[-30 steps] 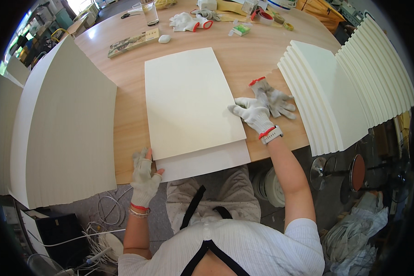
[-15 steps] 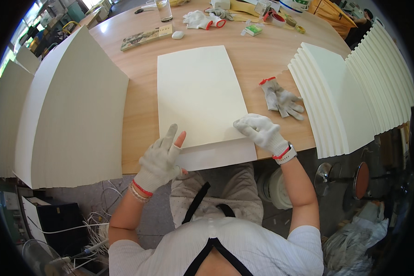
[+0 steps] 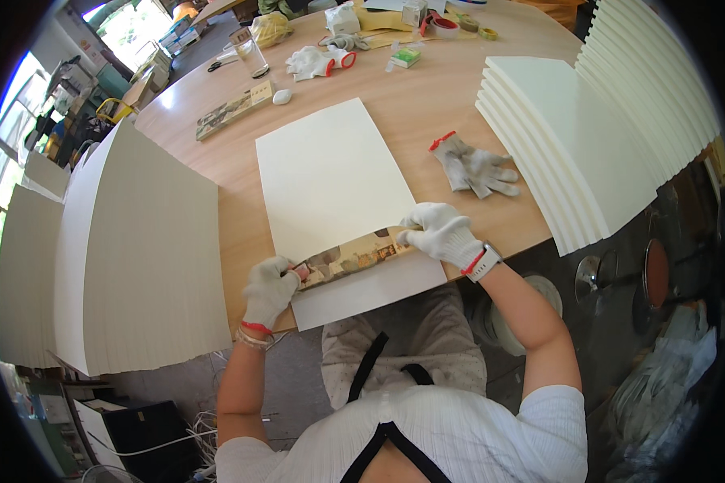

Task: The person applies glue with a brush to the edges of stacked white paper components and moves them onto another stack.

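A large white sheet point(image 3: 330, 173) lies in front of me, its near edge raised and turned back. The upturned part shows a brownish printed picture strip point(image 3: 353, 258). At the strip's left end my gloved left hand point(image 3: 267, 291) is closed on the edge, bare fingertips showing through the glove. My gloved right hand point(image 3: 439, 232) pinches the right end. Under the raised edge, a white sheet point(image 3: 370, 291) sticks out toward me, past the table's front edge. A spare grey work glove point(image 3: 475, 167) lies to the right of the sheet.
Tall stacks of white sheets stand at left point(image 3: 153, 258) and right point(image 3: 572, 137). Farther back lie a picture-printed strip-like block point(image 3: 234, 110), a white mouse-like object point(image 3: 282, 97), a glass point(image 3: 253, 60), white gloves point(image 3: 310, 63), scissors point(image 3: 216, 66) and tape rolls point(image 3: 443, 28).
Both hands have gripped the sheet's near edge and turned it up, baring the printed strip. My left hand has closed from spread fingers. The head view has shifted and tilted.
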Tool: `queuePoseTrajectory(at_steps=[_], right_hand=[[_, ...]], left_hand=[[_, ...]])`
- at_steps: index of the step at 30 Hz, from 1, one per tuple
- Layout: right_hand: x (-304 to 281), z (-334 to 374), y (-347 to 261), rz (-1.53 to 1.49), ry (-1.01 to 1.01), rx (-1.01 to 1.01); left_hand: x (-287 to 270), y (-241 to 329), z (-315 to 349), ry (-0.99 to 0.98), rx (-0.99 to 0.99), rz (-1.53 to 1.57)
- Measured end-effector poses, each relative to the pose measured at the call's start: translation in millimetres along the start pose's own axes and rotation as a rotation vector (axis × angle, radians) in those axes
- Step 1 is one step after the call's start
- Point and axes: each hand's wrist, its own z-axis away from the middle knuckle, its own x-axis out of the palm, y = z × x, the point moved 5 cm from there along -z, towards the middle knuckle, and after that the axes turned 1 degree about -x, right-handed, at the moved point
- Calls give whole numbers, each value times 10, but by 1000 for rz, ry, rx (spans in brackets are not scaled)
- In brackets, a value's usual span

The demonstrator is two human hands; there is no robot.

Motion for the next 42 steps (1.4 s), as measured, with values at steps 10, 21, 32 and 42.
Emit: queuePoseTrajectory(at_steps=[10,21,32,42], right_hand=[[-22,-131,259,-112,89,57],[1584,-32,-1437,286,-26,-805],[666,222,-491,209,122,-878],[-168,-179,481,-360,33,171]], left_hand=[[-98,700,-360,-73,755,-806],[357,1225,-550,-674,805,-1075],[404,1329,-461,-776,704,-1165],[309,1135,-378,-469,836,-1152]])
